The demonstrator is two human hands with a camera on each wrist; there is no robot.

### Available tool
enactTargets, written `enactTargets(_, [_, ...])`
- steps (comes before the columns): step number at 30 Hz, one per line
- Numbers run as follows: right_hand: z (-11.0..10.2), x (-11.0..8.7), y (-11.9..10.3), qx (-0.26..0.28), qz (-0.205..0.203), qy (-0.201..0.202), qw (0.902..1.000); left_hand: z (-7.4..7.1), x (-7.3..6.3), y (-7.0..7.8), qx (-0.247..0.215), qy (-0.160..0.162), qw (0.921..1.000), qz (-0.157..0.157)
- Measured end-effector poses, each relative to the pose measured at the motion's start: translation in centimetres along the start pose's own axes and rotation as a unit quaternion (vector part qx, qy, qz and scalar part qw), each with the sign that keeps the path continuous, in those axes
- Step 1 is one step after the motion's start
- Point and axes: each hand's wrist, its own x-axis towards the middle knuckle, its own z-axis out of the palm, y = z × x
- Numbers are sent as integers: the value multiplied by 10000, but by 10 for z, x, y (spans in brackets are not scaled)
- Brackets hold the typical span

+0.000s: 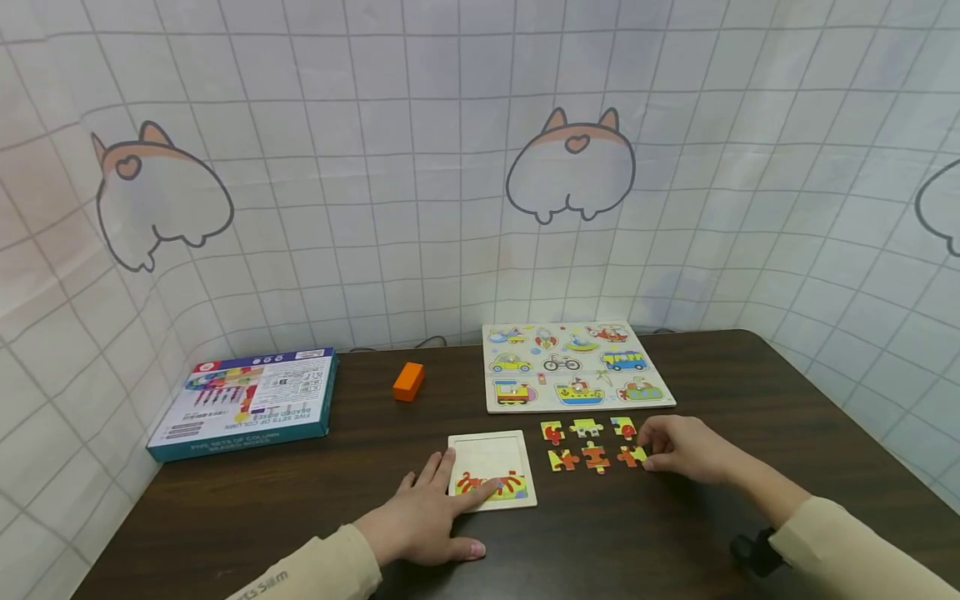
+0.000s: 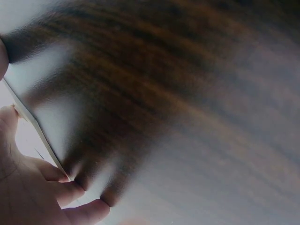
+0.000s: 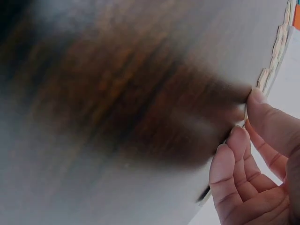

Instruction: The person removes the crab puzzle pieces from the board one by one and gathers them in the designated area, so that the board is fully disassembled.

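My left hand (image 1: 427,517) lies with spread fingers at the left and lower edge of a small square wooden puzzle tray (image 1: 489,454). Its index finger rests on the red, yellow and green puzzle pieces (image 1: 513,486) along the tray's near side. Bare wood shows in the upper part. To the right, my right hand (image 1: 686,448) pinches the right edge of a red and yellow jigsaw piece (image 1: 628,455) between thumb and fingers; its pads partly hide that edge. Several other loose pieces (image 1: 596,458) lie beside it in two rows. In the right wrist view, the thumb (image 3: 272,122) and fingertips meet near the tabletop.
Behind the pieces lies a large vehicle puzzle board (image 1: 592,387). An orange block (image 1: 408,382) and a flat beaded-boxes carton (image 1: 247,400) sit to the left on the dark wooden table (image 1: 360,483). A white gridded curtain (image 1: 420,208) encloses the back and sides.
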Motion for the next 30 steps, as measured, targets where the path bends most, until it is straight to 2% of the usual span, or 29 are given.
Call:
enactTargets(9, [-1, 0, 0, 51, 82, 17, 10000, -8, -7, 10, -30, -71, 9999, -68])
enactTargets(13, [-1, -1, 1, 75, 93, 13, 9999, -8, -7, 9, -95, -60, 9999, -31])
enactTargets(22, [-1, -1, 2, 153, 150, -14, 9998, -19, -19, 21, -49, -99, 9999, -95])
enactTargets(30, [-2, -1, -1, 157, 110, -3, 9998, -21, -22, 21, -203, -3, 9998, 12])
